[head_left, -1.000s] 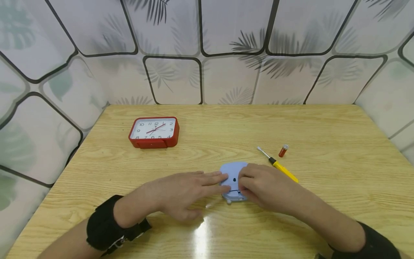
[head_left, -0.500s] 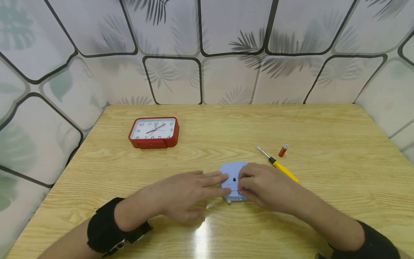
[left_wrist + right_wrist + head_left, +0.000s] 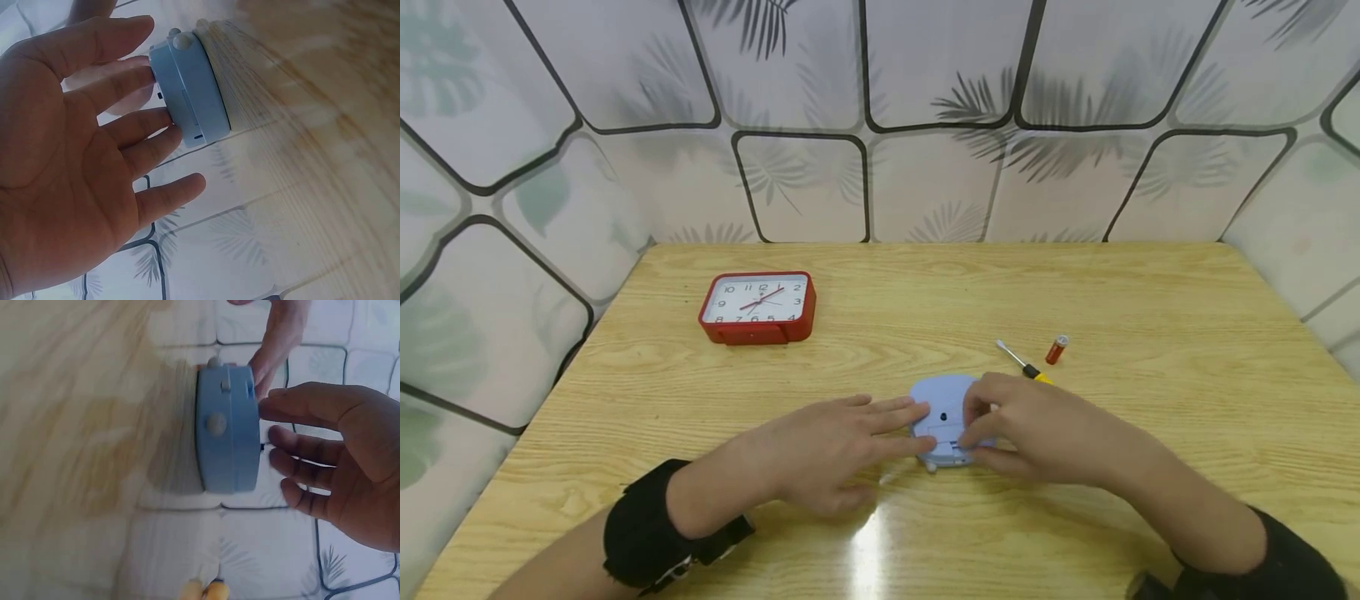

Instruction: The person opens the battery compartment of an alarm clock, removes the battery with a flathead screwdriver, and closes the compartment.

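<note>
A light blue alarm clock (image 3: 943,392) lies back side up on the table, with a small black knob on its back and a slotted compartment near its front edge. Two straight fingertips of my left hand (image 3: 831,446) rest on the clock's left side; the left wrist view shows that palm with spread fingers. Over the right part, my right hand (image 3: 1037,425) has bent fingers, with thumb and index fingertip close together at the compartment. I cannot tell whether they pinch anything. In the right wrist view the other fingers curl loosely beside the clock (image 3: 228,450).
Behind my right hand lies a screwdriver (image 3: 1030,369), its yellow handle mostly hidden. A red battery (image 3: 1057,350) is just beyond it. Toward the back left sits a red clock (image 3: 757,308) with a white dial. A patterned wall covering (image 3: 932,183) rises behind the wooden table (image 3: 887,267).
My right hand has shifted slightly right, its fingers now less tightly bunched, showing more of the clock's compartment and covering the screwdriver's handle. The left hand stays in place.
</note>
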### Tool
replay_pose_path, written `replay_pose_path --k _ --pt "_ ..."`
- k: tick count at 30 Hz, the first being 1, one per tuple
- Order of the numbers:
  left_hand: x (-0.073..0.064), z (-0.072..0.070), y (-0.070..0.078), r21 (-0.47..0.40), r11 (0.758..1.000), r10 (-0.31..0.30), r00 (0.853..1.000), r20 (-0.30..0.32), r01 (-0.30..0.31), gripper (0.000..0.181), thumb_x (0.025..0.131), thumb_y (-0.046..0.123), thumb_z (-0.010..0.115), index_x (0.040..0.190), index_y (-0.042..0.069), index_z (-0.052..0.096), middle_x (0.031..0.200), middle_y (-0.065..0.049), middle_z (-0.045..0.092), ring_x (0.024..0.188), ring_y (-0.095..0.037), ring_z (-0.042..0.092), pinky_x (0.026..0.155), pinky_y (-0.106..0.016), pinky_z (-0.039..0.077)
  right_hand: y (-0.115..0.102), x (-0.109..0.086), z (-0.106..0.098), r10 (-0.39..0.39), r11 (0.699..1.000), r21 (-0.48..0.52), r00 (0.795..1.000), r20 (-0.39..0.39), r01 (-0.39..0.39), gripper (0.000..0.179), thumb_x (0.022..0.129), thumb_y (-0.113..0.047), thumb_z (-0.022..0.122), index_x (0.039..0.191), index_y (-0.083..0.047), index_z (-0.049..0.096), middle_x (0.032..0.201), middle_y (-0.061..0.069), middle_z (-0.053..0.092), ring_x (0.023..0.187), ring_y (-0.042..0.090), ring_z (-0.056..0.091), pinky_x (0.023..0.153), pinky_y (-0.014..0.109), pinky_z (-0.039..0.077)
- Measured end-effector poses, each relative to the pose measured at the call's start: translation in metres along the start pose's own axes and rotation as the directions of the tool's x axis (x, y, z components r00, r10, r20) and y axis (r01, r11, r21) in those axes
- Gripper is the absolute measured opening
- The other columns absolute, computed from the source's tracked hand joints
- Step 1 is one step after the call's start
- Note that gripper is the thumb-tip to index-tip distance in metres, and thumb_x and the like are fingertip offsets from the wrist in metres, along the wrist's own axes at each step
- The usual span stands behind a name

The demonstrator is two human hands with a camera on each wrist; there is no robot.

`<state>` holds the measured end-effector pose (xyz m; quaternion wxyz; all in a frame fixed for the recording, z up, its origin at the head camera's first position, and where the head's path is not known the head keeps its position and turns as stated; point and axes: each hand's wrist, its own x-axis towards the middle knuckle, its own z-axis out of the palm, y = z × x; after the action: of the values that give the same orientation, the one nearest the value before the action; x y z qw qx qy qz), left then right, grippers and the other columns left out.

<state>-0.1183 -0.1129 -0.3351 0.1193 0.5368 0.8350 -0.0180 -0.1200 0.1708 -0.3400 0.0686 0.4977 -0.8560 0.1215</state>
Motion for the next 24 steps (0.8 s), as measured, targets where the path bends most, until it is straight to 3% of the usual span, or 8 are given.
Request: replay_pose_path --k 3,6,8,11,16,24 --pt "0.000 0.000 0.000 -0.003 1.000 0.002 1.000 0.002 -0.002 0.073 0.095 0.038 0.064 0.159 0.027 0.029 0.167 -0.004 0.018 0.153 -0.018 0.021 0.118 -0.049 0.034 0.006 -0.002 -0.003 0.105 0.993 0.054 0.994 0.030 -0.107 0.024 0.081 -0.025 0.083 0.102 -0.021 0.071 0.104 -0.007 0.057 0.091 0.007 0.055 0.076 0.025 0.054" --pt "0.000 0.000 0.000 0.001 1.000 0.008 1.000 -0.006 -0.008 0.074 0.094 0.038 0.065 0.158 0.027 0.030 0.167 -0.004 0.018 0.153 -0.019 0.021 0.118 -0.050 0.035 0.010 -0.002 -0.001 0.219 0.966 0.120 0.972 0.087 -0.228 0.058 0.078 -0.035 0.086 0.128 -0.020 0.060 0.123 -0.002 0.053 0.108 0.012 0.054 0.087 0.032 0.056" --pt "0.000 0.000 -0.001 0.006 1.000 0.010 1.000 -0.013 -0.010 0.074 0.094 0.037 0.065 0.158 0.027 0.030 0.167 -0.004 0.018 0.153 -0.019 0.021 0.118 -0.050 0.035 0.012 -0.002 0.001 0.258 0.951 0.138 0.956 0.137 -0.277 0.084 0.075 -0.042 0.087 0.146 -0.020 0.046 0.138 0.002 0.047 0.124 0.019 0.050 0.097 0.042 0.053" --pt "-0.001 0.001 0.000 0.011 1.000 0.007 1.000 -0.019 -0.007 0.075 0.094 0.037 0.065 0.158 0.027 0.030 0.167 -0.004 0.017 0.153 -0.018 0.020 0.118 -0.049 0.035 0.013 -0.003 0.005 0.265 0.945 0.144 0.947 0.182 -0.293 0.107 0.072 -0.045 0.088 0.158 -0.020 0.029 0.152 0.006 0.038 0.139 0.027 0.039 0.108 0.054 0.044" --pt "-0.001 0.001 0.000 0.008 1.000 0.007 1.000 -0.017 -0.006 0.075 0.094 0.037 0.065 0.159 0.026 0.029 0.167 -0.004 0.017 0.153 -0.018 0.021 0.118 -0.049 0.035 0.016 -0.004 0.009 0.256 0.946 0.148 0.943 0.213 -0.290 0.112 0.073 -0.044 0.087 0.160 -0.015 0.022 0.159 0.005 0.033 0.144 0.028 0.035 0.115 0.054 0.037" --pt "-0.001 0.001 0.003 0.027 1.000 0.011 1.000 -0.002 -0.011 0.077 0.094 0.039 0.065 0.159 0.026 0.027 0.168 -0.005 0.015 0.154 -0.019 0.019 0.118 -0.048 0.035 0.012 -0.001 0.013 0.262 0.939 0.168 0.940 0.218 -0.300 0.098 0.078 -0.042 0.084 0.156 -0.018 0.031 0.154 0.005 0.038 0.139 0.025 0.041 0.106 0.046 0.048"
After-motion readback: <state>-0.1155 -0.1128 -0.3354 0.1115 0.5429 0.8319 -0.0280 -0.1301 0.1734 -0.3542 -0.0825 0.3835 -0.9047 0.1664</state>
